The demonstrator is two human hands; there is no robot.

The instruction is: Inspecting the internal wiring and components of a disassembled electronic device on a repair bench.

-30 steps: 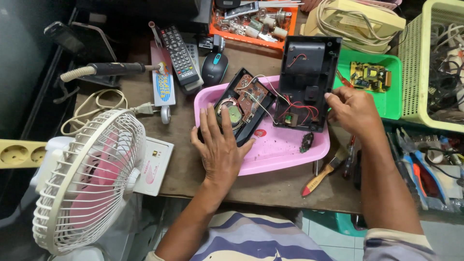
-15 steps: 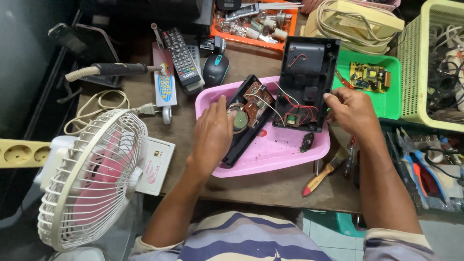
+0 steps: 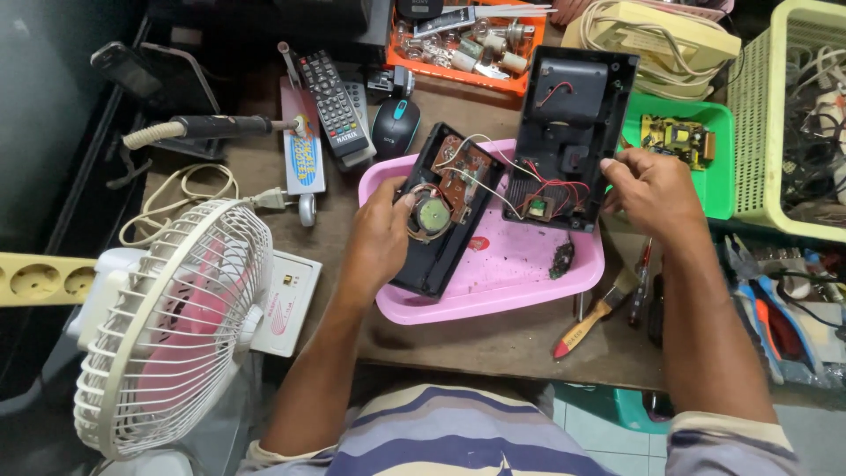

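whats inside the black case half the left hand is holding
In the case half under the left hand: a brown circuit board, a round speaker, and white wires running to the other half. The hand hides the case's left edge.

Two casing halves [image 3: 458, 207] lie side by side in a tray [image 3: 529, 282] on the counter [image 3: 476, 339]; fan [image 3: 172, 326] left, basket [image 3: 784, 115] right, remote [image 3: 330, 106] behind.

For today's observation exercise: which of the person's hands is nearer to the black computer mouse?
Left. The left hand grips the opened black casing half just below the mouse; the right hand is far across, at the other casing half.
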